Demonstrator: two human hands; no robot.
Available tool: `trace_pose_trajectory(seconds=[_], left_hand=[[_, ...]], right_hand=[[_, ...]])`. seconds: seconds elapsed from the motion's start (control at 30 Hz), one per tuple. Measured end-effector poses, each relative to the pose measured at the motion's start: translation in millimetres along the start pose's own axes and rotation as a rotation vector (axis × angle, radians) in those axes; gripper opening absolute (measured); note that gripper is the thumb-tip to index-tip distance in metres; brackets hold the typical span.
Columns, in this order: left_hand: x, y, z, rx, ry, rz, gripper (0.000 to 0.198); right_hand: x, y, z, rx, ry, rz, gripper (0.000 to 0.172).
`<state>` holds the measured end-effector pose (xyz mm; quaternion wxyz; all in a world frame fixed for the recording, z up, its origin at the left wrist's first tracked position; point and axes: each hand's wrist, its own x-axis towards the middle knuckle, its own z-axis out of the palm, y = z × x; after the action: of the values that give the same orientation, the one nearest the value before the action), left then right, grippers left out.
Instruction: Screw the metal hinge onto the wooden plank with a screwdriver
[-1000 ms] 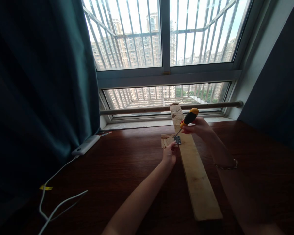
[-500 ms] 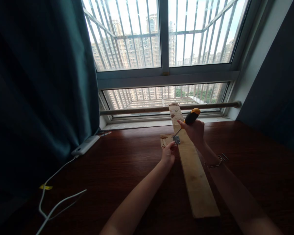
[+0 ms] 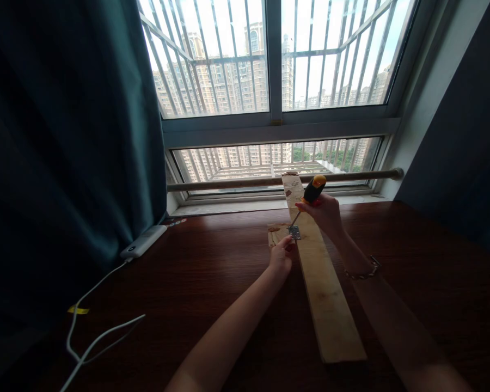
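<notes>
My right hand (image 3: 324,212) is closed around a screwdriver (image 3: 315,188) with a black and yellow handle. The shaft slants down to the left, its tip at the left part of a metal hinge (image 3: 295,233). That hinge lies across a long pale wooden board (image 3: 330,294) and a short wooden piece (image 3: 275,233) at the board's left side. With fingertips pressed together at the hinge's lower left edge, my left hand (image 3: 281,258) steadies it against the wood. Any screw under the tip is too small to make out.
The board and hinge rest on a dark reddish-brown wooden surface (image 3: 212,272). To the left lie a white power strip (image 3: 145,241), a white cable (image 3: 102,329) and a yellow strip (image 3: 77,310). A rail (image 3: 237,185) crosses before the window; a dark curtain (image 3: 85,136) hangs left.
The screwdriver's handle has swung slightly left, standing steeper, and my right hand's grip has turned with it. My left hand, the hinge and the board stay in place.
</notes>
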<state>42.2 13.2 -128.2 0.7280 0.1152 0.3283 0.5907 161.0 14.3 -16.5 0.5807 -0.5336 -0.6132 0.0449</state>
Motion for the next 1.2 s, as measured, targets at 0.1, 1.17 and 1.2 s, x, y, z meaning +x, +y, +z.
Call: trace_pose_trajectory(seconds=[0.1, 1.17, 1.2], left_hand=[[0.9, -0.9, -1.0, 0.009, -0.001, -0.004, 0.013], [1.2, -1.8, -0.2, -0.022, -0.017, 0.001, 0.011], [1.3, -2.1, -0.3, -0.021, -0.019, 0.001, 0.01]], right_hand=[[1.4, -1.1, 0.6, 0.18, -0.105, 0.014, 0.038], [-7.5, -6.4, 7.4, -0.128, 0.141, -0.094, 0.045], [-8.8, -7.0, 9.0, -0.134, 0.165, -0.096, 0.045]])
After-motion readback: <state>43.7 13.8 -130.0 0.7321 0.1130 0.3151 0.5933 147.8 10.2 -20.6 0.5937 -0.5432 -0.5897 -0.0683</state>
